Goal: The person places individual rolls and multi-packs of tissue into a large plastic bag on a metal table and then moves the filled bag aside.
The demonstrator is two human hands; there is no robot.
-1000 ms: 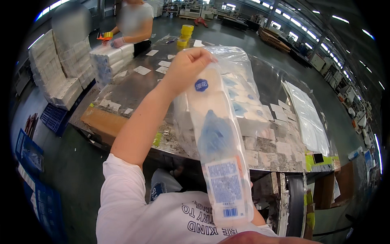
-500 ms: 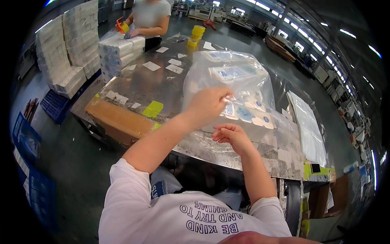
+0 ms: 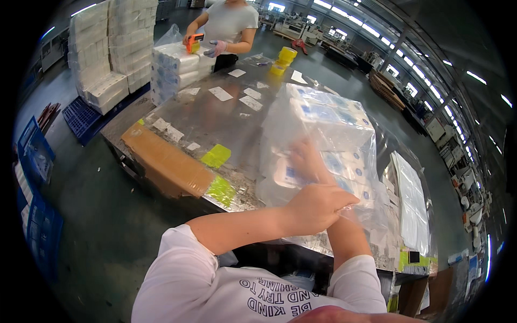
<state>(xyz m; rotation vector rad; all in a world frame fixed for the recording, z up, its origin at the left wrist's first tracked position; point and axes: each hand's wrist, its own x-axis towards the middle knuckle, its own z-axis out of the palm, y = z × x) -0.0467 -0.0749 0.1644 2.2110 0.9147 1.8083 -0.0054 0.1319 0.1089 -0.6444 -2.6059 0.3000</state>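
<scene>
A large clear plastic bag (image 3: 274, 124) sits on the metal-topped table, with several white packs (image 3: 336, 110) with blue print stacked inside. My left hand (image 3: 319, 209) is closed at the near side of the bag, pinching the film of its edge, and crosses over my right forearm. My right hand (image 3: 306, 159) reaches forward against the front packs. Motion smears its fingers, and whether it is under the film or over it I cannot tell.
A flattened pile of clear bags (image 3: 406, 199) lies at the table's right. A brown cardboard box (image 3: 164, 161) lines the front left edge. Yellow tape rolls (image 3: 284, 60) stand at the back. Across the table a co-worker (image 3: 231, 27) holds an orange tape dispenser (image 3: 194, 42) over wrapped packs (image 3: 177, 67).
My left hand has come right and nearer, across my right forearm. My right hand has pushed forward to the packs. The view has shifted, and the co-worker's dispenser is lower on their packs.
</scene>
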